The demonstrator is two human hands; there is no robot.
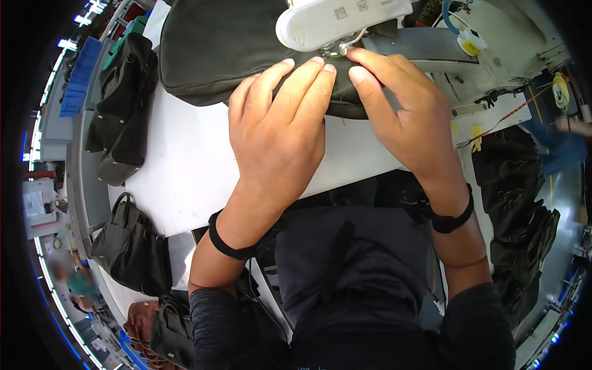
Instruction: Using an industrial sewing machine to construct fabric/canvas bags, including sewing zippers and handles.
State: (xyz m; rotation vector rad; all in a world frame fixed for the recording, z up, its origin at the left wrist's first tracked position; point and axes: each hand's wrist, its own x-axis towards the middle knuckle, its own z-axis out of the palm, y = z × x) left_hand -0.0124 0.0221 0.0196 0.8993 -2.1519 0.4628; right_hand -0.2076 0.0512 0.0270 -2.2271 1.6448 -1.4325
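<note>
Work table [179, 169], white, 1. Right side: pile of dark bag pieces [509, 197], overlapping; count cannot be told. Dark leather-look bag [216, 46], 1, lies at the table's far edge, partly beneath the white sewing machine head [342, 24], 1. Machine face bears two small printed symbols, too faint to read.

Left side: dark slouched bags [123, 92] heaped at upper left, number unclear; below, 1 dark handbag [132, 237] with handles up; at the lower edge, 1 dark bag [172, 333] against a brown bag [139, 324].

Hands, 2. Left hand [280, 132]: palm down, fingers extended on the dark leather-look bag, not closed around it; the bag lies under the fingertips and beyond. Right hand [410, 108]: index tip just beside the metal presser foot [336, 49], thumb bent near it, other fingers curled; cannot tell whether it pinches the bag's near edge.

Wristbands, black, 2: left [227, 240], right [454, 216]. White bottle [465, 36], 1, with a yellow printed label [472, 47].
</note>
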